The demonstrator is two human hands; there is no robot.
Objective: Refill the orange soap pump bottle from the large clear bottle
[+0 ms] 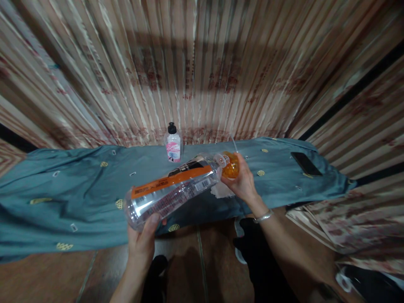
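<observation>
My left hand (143, 235) is closed around the base of a large clear plastic bottle (173, 189) with an orange and black label. The bottle lies tilted, its neck toward the right. At its mouth, my right hand (241, 181) grips a small, round, translucent orange container (232, 165). The bottle's mouth touches or overlaps this container; which one I cannot tell. A thin whitish straw-like stick (235, 144) rises behind the container. Beneath my right hand, a crumpled white tissue-like piece (221, 191) is partly hidden.
A small clear bottle (172, 145) with a black cap and pink label stands at the back of the cloth-covered table (88, 181). A dark phone (306, 164) lies at the right. Pleated curtains (195, 71) hang behind; a dark bag-like object (372, 282) sits lower right.
</observation>
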